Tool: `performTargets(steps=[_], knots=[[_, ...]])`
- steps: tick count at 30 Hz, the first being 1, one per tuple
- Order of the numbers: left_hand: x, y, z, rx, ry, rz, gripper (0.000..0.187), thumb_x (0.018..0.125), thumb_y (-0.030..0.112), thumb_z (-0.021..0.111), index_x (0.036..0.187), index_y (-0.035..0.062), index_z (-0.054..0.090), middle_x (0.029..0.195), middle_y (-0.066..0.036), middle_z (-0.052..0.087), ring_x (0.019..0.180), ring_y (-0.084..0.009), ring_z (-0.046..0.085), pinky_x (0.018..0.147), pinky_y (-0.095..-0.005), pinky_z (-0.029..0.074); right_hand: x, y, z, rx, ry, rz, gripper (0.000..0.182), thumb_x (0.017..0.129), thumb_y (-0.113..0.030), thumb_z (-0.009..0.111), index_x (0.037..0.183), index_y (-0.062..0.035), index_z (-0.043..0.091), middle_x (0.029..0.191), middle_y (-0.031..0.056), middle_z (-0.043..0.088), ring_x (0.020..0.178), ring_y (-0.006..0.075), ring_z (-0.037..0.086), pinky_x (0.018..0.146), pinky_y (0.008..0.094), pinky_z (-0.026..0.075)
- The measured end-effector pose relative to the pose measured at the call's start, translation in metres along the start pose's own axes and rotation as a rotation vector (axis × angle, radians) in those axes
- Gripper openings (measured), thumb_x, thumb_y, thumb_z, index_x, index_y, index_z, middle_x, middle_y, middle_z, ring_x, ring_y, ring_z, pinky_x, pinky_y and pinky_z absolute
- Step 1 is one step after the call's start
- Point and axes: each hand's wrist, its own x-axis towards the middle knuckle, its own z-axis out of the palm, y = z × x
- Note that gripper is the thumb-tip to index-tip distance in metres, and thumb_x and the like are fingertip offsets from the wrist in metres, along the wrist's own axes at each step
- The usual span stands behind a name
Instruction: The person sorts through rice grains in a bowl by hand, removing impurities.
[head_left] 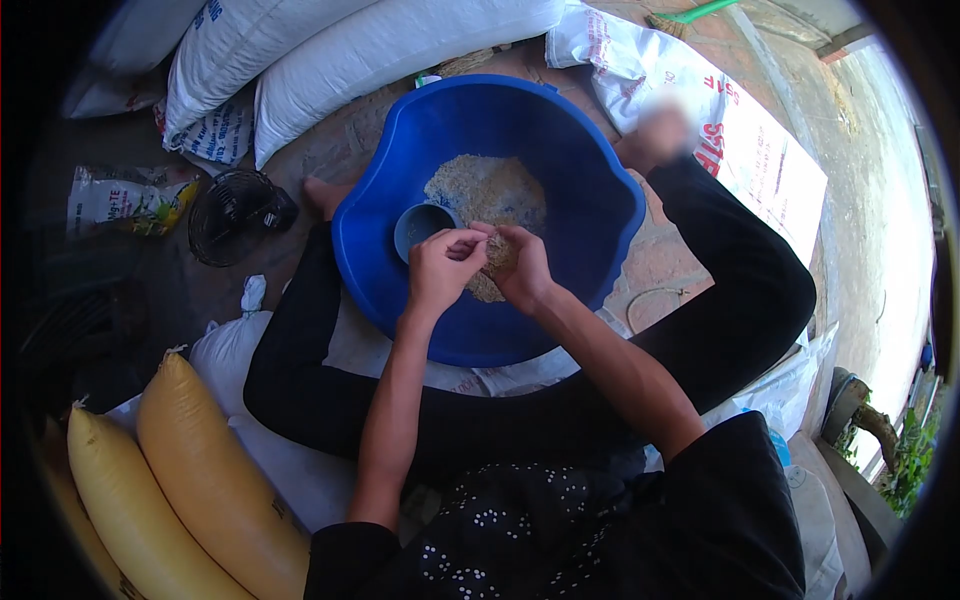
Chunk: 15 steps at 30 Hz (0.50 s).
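Observation:
My right hand (526, 272) is cupped palm up over the blue tub (480, 335), holding a small handful of tan grain (497, 252). Thumb and fingers of my left hand (440, 270) are pinched together at the edge of that handful; whatever is between them is too small to make out. Below both hands, a loose heap of grain (490, 190) covers part of the tub's floor. A grey-blue cup (408, 232) lies tilted inside the tub, just beyond my left hand, its mouth facing the grain.
My bent legs surround the tub. White printed sacks (380, 65) are stacked behind it, and a flattened sack (750, 150) lies at right. Yellow filled sacks (215, 450) stand at lower left. A small black fan (240, 215) and a printed packet (125, 203) rest on the left floor.

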Motion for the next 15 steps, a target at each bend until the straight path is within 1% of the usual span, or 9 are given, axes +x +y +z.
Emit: performTargets(steps=[2, 5, 8, 11, 15], knots=[[0.002, -0.006, -0.002, -0.161, -0.021, -0.178, 0.016, 0.089, 0.007, 0.076, 0.103, -0.0016, 0.076, 0.093, -0.009, 0.075, 0.079, -0.0145, 0.073, 0.073, -0.0276, 0.060, 0.001, 0.000, 0.000, 0.028, -0.010, -0.005, 0.046, 0.104, -0.024, 0.032, 0.129, 0.0019, 0.062, 0.125, 0.0139, 0.067, 0.115, 0.0239, 0.064, 0.103, 0.0390, 0.050], [0.005, -0.010, -0.013, -0.525, -0.109, -0.335, 0.021, 0.095, 0.009, 0.072, 0.112, -0.0040, 0.072, 0.101, -0.008, 0.074, 0.085, -0.0126, 0.070, 0.081, -0.0246, 0.057, 0.003, -0.001, -0.004, 0.090, -0.071, 0.006, 0.047, 0.105, -0.024, 0.031, 0.129, 0.0024, 0.061, 0.123, 0.0144, 0.067, 0.112, 0.0243, 0.066, 0.098, 0.0377, 0.053], [0.006, -0.005, -0.021, -0.741, -0.143, -0.471, 0.023, 0.097, 0.010, 0.069, 0.116, -0.0036, 0.069, 0.104, -0.007, 0.073, 0.088, -0.0110, 0.068, 0.082, -0.0234, 0.056, 0.004, -0.002, -0.005, 0.128, -0.134, 0.032, 0.047, 0.105, -0.023, 0.030, 0.130, 0.0033, 0.059, 0.121, 0.0153, 0.068, 0.108, 0.0250, 0.067, 0.096, 0.0368, 0.054], [0.006, -0.007, -0.026, -0.920, -0.178, -0.486, 0.022, 0.099, 0.010, 0.066, 0.117, -0.0023, 0.069, 0.104, -0.007, 0.072, 0.089, -0.0102, 0.068, 0.082, -0.0230, 0.056, 0.002, -0.003, -0.004, 0.160, -0.158, 0.037, 0.048, 0.104, -0.023, 0.028, 0.131, 0.0043, 0.057, 0.120, 0.0164, 0.068, 0.106, 0.0258, 0.068, 0.097, 0.0368, 0.055], [0.007, -0.014, -0.030, -1.003, -0.199, -0.515, 0.022, 0.099, 0.012, 0.066, 0.116, -0.0010, 0.068, 0.107, -0.009, 0.073, 0.091, -0.0097, 0.068, 0.083, -0.0228, 0.057, 0.002, -0.004, -0.003, 0.187, -0.173, 0.039, 0.048, 0.104, -0.023, 0.028, 0.132, 0.0052, 0.057, 0.121, 0.0175, 0.067, 0.106, 0.0264, 0.068, 0.099, 0.0372, 0.055]])
